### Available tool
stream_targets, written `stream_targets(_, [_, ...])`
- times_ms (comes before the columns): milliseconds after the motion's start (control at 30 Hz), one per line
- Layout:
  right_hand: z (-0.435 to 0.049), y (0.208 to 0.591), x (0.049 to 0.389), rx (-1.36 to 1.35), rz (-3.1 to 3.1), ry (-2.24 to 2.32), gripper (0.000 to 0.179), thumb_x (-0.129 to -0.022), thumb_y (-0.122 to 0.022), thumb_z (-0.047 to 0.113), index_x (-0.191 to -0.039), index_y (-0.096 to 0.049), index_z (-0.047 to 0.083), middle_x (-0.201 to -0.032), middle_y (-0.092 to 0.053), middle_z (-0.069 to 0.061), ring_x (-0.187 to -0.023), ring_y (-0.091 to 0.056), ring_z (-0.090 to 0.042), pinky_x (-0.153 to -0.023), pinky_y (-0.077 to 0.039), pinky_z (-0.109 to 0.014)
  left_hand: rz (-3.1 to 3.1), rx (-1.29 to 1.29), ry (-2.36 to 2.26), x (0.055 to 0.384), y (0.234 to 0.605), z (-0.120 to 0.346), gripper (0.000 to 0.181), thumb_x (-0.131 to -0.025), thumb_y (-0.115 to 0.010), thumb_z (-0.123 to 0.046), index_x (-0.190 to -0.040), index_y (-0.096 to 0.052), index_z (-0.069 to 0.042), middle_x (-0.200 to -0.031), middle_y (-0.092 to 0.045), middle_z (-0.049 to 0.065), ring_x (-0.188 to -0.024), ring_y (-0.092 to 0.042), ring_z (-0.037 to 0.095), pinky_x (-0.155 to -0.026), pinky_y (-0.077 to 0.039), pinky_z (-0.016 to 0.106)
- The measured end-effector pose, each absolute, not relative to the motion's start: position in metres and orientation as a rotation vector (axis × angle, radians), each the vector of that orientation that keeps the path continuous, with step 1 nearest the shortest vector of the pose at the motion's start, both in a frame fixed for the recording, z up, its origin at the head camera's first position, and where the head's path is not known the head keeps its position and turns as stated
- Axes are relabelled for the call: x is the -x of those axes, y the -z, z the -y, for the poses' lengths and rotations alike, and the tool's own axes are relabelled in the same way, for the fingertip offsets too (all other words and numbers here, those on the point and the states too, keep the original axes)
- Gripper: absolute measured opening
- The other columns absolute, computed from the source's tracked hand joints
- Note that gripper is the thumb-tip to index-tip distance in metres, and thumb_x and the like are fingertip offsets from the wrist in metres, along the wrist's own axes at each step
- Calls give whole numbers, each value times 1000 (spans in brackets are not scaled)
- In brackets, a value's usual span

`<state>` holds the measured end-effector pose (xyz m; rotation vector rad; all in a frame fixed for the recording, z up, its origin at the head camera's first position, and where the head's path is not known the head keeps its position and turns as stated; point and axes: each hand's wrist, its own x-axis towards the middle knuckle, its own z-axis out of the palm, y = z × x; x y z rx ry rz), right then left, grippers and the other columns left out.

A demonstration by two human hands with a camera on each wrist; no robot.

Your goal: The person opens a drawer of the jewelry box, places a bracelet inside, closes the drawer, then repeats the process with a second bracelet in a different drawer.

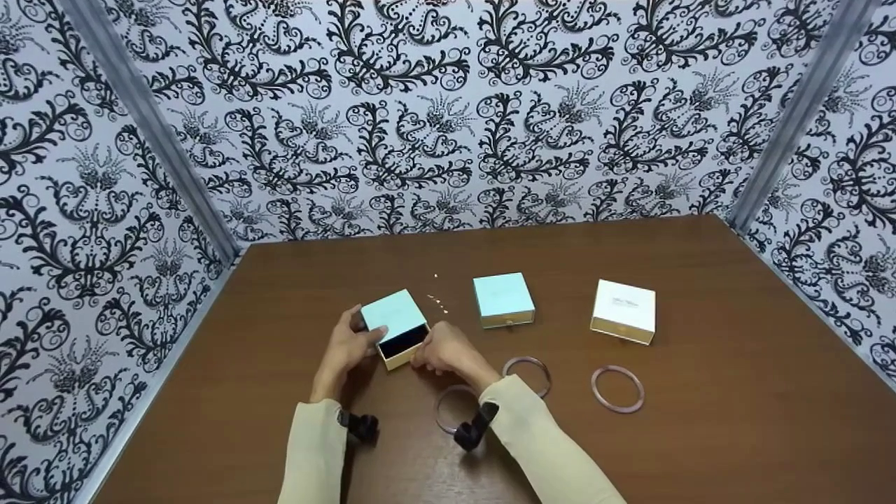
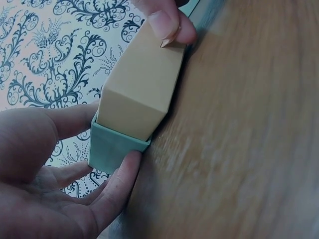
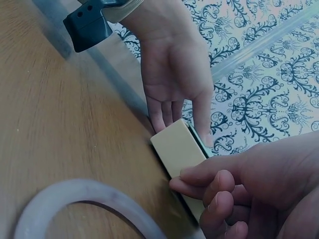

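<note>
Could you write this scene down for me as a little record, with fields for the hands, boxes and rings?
Left hand: grips the sleeve of the left teal box
Right hand: pinches the front of its drawer
Drawer: partly out; inside looks black
Other boxes: second teal box and white box, both closed
Rings: rightmost ring in full view; middle ring and left ring partly hidden by the right arm
Surface: brown table
Backdrop: black-and-white patterned walls
</note>
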<state>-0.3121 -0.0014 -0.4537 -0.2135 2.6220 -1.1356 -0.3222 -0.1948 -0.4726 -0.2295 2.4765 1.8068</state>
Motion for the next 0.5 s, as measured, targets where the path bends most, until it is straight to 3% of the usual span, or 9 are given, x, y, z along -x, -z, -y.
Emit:
stream_targets(200, [-3, 452, 309, 194, -2619, 1114, 20, -79, -81, 11, -60, -76, 5, -40, -49, 6, -35, -45, -6, -36, -33, -19, -2478, 225, -1792, 323, 473, 193, 81, -95, -68, -16, -159, -19, -4, -152, -36, 30, -121, -60, 36, -95, -55, 41])
stream_targets(500, [0, 450, 303, 142, -2628, 1107, 20, -81, -80, 11, -63, -76, 3, -39, -49, 6, -35, -46, -7, -36, -34, -18, -2456, 216, -1828, 323, 469, 195, 84, -94, -69, -14, -158, -18, 1, -156, -31, 32, -114, -59, 32, -82, -57, 33])
